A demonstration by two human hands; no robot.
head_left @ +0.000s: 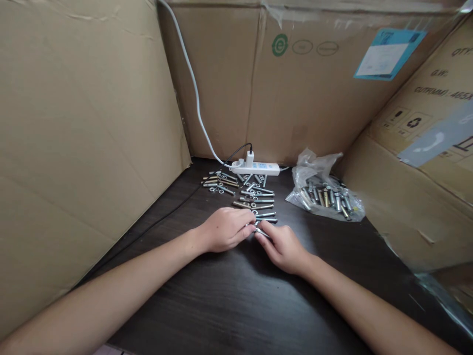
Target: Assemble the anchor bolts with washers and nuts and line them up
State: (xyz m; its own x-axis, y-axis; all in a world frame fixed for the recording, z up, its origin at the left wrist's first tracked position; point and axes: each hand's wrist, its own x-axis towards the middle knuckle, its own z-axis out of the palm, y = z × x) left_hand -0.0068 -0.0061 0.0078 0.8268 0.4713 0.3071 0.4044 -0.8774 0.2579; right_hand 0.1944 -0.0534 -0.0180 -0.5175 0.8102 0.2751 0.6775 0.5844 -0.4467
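Boxes [218, 84] edge the tabletop [221, 301]; hands [226, 229] [286, 249] hold a bolt [262, 232], open room nearside.

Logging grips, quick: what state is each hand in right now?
Right hand: closed, holding a metal bolt.
Left hand: curled in at the bolt's end; whether it grips anything cannot be told.

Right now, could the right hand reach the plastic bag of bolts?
Probably yes: nothing visible stands between the right hand and the plastic bag, though that hand is busy holding a metal piece.
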